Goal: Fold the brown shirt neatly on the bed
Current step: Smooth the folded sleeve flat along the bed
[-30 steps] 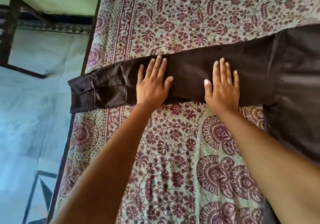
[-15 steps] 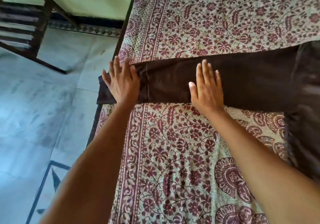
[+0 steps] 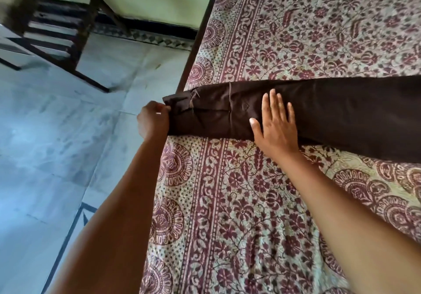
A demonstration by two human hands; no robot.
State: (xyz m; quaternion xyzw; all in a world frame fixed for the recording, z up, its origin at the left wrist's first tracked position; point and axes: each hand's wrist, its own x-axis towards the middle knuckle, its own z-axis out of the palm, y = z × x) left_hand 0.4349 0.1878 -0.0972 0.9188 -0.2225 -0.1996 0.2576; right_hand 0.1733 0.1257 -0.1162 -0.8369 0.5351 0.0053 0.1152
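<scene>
Long sleeve of brown shirt lies flat on printed bedspread, axis running 9 to 3 o'clock; at 9 o'clock end, by bed edge, left hand grips cuff, fingers curled; right hand presses mid-sleeve, fingers straight. Likely next: cuff folds toward 3 o'clock, left hand nearer.

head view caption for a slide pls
Left hand grips the cuff of the brown shirt sleeve at the bed edge while the right hand presses it flat on the printed bedspread.
</scene>
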